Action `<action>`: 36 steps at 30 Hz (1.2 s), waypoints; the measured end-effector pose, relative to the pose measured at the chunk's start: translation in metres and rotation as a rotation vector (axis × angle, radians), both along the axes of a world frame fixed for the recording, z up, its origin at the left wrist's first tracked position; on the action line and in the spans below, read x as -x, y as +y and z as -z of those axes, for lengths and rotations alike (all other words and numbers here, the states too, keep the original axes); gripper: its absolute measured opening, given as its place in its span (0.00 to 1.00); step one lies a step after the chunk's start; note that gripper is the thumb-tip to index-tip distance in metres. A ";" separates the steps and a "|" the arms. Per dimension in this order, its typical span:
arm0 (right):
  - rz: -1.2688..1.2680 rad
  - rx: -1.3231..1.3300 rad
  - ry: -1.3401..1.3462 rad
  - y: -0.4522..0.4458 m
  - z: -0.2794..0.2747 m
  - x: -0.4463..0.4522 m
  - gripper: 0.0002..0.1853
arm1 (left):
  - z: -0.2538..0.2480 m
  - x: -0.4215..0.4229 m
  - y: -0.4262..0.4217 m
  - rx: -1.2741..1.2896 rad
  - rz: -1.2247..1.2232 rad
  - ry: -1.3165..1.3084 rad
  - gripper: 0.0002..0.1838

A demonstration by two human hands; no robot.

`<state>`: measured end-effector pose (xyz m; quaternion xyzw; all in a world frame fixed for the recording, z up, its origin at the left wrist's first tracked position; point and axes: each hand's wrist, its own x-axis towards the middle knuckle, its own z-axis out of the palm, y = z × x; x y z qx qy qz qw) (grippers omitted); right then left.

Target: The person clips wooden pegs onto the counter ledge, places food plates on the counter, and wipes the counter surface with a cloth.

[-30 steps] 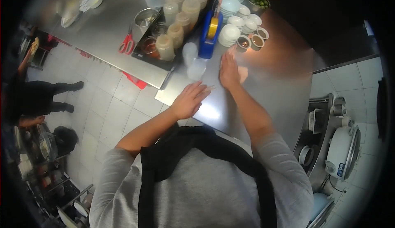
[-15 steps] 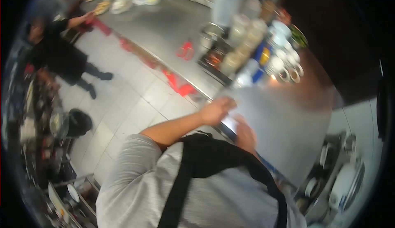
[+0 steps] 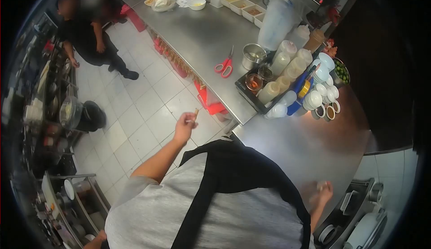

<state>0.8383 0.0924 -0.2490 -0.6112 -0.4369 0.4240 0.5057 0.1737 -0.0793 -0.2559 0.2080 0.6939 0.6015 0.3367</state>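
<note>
My left hand (image 3: pixel 185 127) is raised over the tiled floor, left of the counter's corner. Its fingers are closed around a small, thin brown stick-like piece (image 3: pixel 196 112) that pokes out at the top. Far to the right, my right hand (image 3: pixel 324 193) is closed at the right side of the steel counter (image 3: pixel 287 148). A small pale spot shows at its fingertips, too small to name. Red-handled scissors (image 3: pixel 224 67) lie on the counter beyond, with a metal pot (image 3: pixel 254 55) and a black tray (image 3: pixel 249 94) of squeeze bottles (image 3: pixel 269 91) beside them.
Small white cups (image 3: pixel 314 100) and a bowl of green limes (image 3: pixel 341 73) stand at the counter's right. White food containers (image 3: pixel 242 5) line the back. A co-worker (image 3: pixel 85 35) in dark clothes stands at the left, near a black bin (image 3: pixel 92 115). Shelves hold dishes at lower left.
My hands were close together at the counter's edge and have parted: the left went left over the floor, the right went down and right. The camera view has turned, and the co-worker's pose differs.
</note>
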 end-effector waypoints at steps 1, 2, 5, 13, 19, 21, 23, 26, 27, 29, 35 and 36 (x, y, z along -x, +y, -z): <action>0.018 0.161 -0.115 0.018 -0.026 0.056 0.15 | -0.010 0.007 0.010 -0.022 -0.043 -0.022 0.16; -0.034 0.100 -0.070 0.033 -0.033 0.099 0.15 | -0.019 0.012 0.021 -0.083 -0.058 -0.069 0.17; -0.118 -0.314 -0.545 0.042 -0.083 0.219 0.16 | -0.068 0.015 0.056 -0.234 -0.117 -0.322 0.20; -0.692 -0.135 -0.018 0.015 -0.133 0.356 0.09 | -0.098 0.038 0.071 -0.587 0.122 -0.793 0.21; -1.000 0.089 0.137 -0.023 -0.136 0.487 0.12 | -0.110 0.073 0.051 -0.351 0.279 -0.420 0.22; -1.013 0.071 0.219 -0.033 -0.127 0.537 0.15 | -0.117 0.089 0.036 -0.260 0.336 -0.232 0.21; -1.038 0.065 0.171 -0.043 -0.117 0.585 0.16 | -0.123 0.107 0.025 -0.203 0.424 -0.110 0.20; -1.307 -0.131 -0.033 -0.049 -0.097 0.631 0.14 | -0.112 0.125 0.013 -0.166 0.486 -0.126 0.19; -1.279 -0.073 -0.081 -0.047 -0.094 0.639 0.14 | -0.099 0.135 0.012 -0.174 0.519 -0.107 0.20; -1.221 0.047 -0.169 -0.044 -0.092 0.653 0.12 | -0.089 0.152 0.008 -0.171 0.450 0.028 0.21; -0.667 -0.068 -0.029 -0.006 -0.064 0.640 0.10 | -0.084 0.200 0.008 -0.011 0.468 0.325 0.23; -0.635 -0.012 -0.011 -0.005 -0.062 0.635 0.09 | -0.087 0.201 0.017 -0.057 0.534 0.450 0.23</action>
